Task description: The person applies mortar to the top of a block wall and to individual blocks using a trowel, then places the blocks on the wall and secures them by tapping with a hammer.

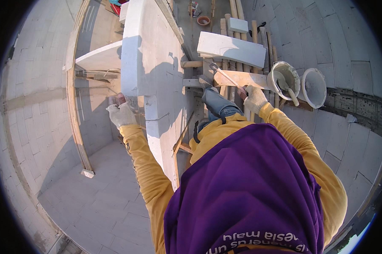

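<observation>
My right hand (255,100), in a pale knit glove with brown fingers, is closed round a long-handled tool (229,77). Its slim wooden shaft points forward and left to a small dark end; I cannot make out its exact kind. My left hand (122,114), gloved the same way, is at the near end of the white block wall (161,80). Its fingers look bent, and whatever they may grip is hidden. Below the tool lies a wooden board (237,78). My shoe and jeans (218,101) show beside the wall.
Two pale buckets (313,88) stand at the right, one holding a trowel (290,94). A long white block (231,48) and a smaller one (238,25) rest on bamboo poles. A reddish bowl (203,20) is farther off. Upright bamboo (74,110) stands left of the wall.
</observation>
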`<state>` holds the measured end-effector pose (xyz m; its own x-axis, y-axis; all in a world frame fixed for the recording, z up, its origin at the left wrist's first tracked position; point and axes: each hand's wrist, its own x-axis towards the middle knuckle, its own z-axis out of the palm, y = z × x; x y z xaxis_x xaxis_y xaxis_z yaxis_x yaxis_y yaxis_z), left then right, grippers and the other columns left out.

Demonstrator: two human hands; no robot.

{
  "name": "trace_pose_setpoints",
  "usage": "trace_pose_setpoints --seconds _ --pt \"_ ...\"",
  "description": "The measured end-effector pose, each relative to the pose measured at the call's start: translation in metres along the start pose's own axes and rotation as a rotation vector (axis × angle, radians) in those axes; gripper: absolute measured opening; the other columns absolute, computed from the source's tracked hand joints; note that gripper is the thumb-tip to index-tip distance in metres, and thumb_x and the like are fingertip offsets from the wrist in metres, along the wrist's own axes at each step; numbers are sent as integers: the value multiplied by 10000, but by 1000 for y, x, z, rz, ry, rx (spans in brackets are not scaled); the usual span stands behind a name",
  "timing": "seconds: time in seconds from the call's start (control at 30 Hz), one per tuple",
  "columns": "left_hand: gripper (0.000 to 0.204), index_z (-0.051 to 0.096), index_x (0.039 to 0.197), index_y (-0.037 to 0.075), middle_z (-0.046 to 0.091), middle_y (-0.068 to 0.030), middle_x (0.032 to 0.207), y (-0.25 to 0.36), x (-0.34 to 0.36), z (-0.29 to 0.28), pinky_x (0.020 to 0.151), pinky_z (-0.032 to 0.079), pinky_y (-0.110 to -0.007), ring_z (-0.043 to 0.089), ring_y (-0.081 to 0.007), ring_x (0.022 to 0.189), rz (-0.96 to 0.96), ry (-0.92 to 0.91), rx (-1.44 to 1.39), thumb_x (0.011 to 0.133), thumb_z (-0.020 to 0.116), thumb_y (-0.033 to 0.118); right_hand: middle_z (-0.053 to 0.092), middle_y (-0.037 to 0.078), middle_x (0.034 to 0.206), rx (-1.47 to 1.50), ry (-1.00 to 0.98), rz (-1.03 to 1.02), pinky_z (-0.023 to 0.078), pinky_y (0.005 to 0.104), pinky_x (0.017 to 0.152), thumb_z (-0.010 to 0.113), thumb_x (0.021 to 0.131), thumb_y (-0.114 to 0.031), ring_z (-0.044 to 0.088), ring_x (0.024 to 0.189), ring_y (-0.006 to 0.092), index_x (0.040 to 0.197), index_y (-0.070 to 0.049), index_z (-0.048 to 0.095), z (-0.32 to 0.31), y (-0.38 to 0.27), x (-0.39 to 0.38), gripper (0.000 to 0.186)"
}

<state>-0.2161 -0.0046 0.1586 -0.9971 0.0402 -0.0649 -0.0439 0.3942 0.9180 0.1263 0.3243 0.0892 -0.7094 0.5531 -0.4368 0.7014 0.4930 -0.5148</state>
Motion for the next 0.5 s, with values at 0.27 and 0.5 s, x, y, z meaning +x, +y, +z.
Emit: trace_pose_setpoints --seconds 0.27,0.5 --pt "537 572 1323 -68 626 -196 1300 18 -204 -26 1031 474 -391 613 -292 1203 160 153 143 1036 565 386 685 276 988 -100 -3 520 507 504 842 569 977 -289 649 983 467 1033 -22 638 42 109 -135 282" --pt "521 601 1292 -50 657 -197 1237 -10 -239 -37 994 491 -399 642 -294 1157 207 -82 214 1031 562 399 695 244 1053 -12 -26 675 520 466 895 587 897 -219 670 1026 410 1057 -56 658 86 142 -159 239"
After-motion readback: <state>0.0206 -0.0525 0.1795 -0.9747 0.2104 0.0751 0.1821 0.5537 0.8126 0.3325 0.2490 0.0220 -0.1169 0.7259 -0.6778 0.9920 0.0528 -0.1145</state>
